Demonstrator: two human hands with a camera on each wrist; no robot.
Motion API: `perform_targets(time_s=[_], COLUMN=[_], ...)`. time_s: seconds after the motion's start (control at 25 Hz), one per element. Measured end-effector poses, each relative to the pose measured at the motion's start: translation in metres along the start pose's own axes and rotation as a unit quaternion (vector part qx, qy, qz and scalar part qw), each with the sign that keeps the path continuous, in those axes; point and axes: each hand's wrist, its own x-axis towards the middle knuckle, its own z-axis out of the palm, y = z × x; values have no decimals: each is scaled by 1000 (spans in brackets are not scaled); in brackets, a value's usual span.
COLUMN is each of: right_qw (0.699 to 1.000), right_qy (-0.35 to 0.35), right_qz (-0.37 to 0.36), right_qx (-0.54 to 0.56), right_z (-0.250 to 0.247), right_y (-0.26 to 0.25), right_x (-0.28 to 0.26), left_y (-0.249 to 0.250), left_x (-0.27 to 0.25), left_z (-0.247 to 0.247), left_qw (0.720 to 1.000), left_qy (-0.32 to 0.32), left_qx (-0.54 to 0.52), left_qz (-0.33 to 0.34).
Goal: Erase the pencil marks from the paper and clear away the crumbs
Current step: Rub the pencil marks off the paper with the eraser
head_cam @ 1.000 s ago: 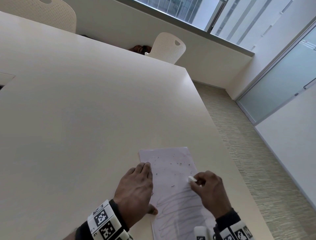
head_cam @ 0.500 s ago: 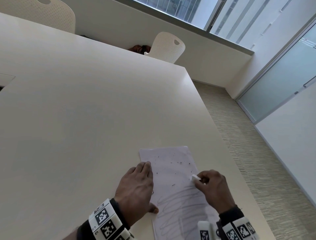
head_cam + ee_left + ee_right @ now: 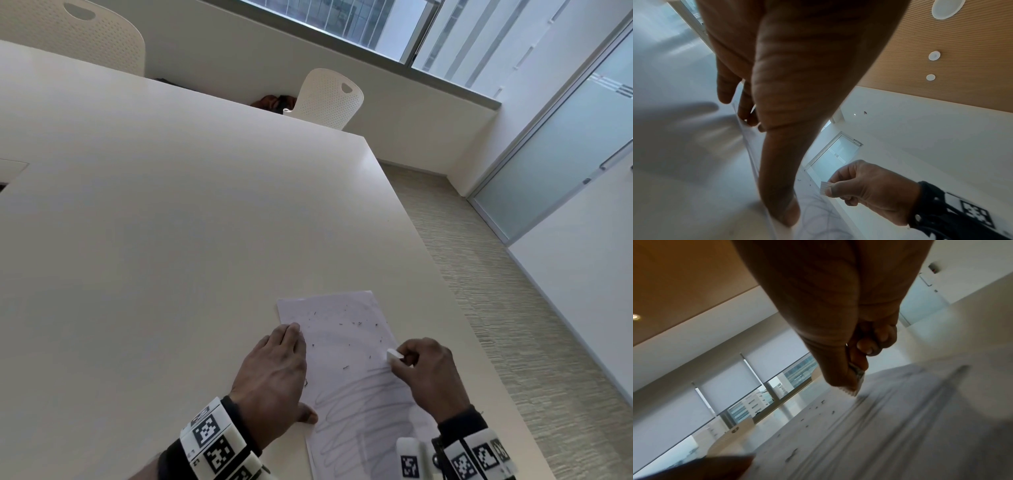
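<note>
While my left hand (image 3: 274, 380) lies flat with straight fingers on the left edge of the white sheet of paper (image 3: 346, 373), pressing it against the cream rectangular table (image 3: 171, 240), my right hand (image 3: 428, 377) pinches a small white block eraser (image 3: 394, 354) between thumb and curled fingers. I hold the eraser at the right edge of the paper, its lower end down at the topmost stroke of the grey pencil scribble (image 3: 359, 411); whether it presses on the sheet I cannot tell, as the right wrist view is blurred. This scribble fills the near half of the sheet, between my two hands and toward the near edge of the table. Small dark eraser crumbs (image 3: 346, 367) lie scattered over the far half of the paper, where only faint traces of pencil show. My left thumb rests on the paper near the scribble's left side. The sheet lies near the table's right edge, close to the near right corner. Two white perforated plastic chairs (image 3: 329, 99) stand past the far edge of the table
</note>
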Motion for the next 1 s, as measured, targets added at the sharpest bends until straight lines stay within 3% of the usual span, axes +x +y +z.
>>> perform_targets(time_s=[0.2, 0.36, 0.56, 0.72, 0.88, 1.0], right_qw=[998, 981, 988, 978, 990, 976], right_qy=[-38, -153, -103, -162, -88, -169], right_qz=[-40, -108, -114, -132, -106, -133], right_qx=[32, 48, 15, 9, 0, 21], right_z=[11, 32, 42, 41, 40, 40], right_y=[-38, -72, -71, -78, -73, -83], right_x=[-38, -65, -55, -62, -48, -65], left_y=[3, 7, 8, 7, 8, 8], left_x=[1, -2, -4, -2, -3, -2], left_z=[3, 7, 6, 6, 6, 5], left_qw=[999, 997, 996, 996, 995, 995], left_qy=[-34, -75, -82, -86, -92, -94], left_qx=[5, 23, 30, 30, 37, 37], left_qz=[4, 3, 2, 1, -2, -2])
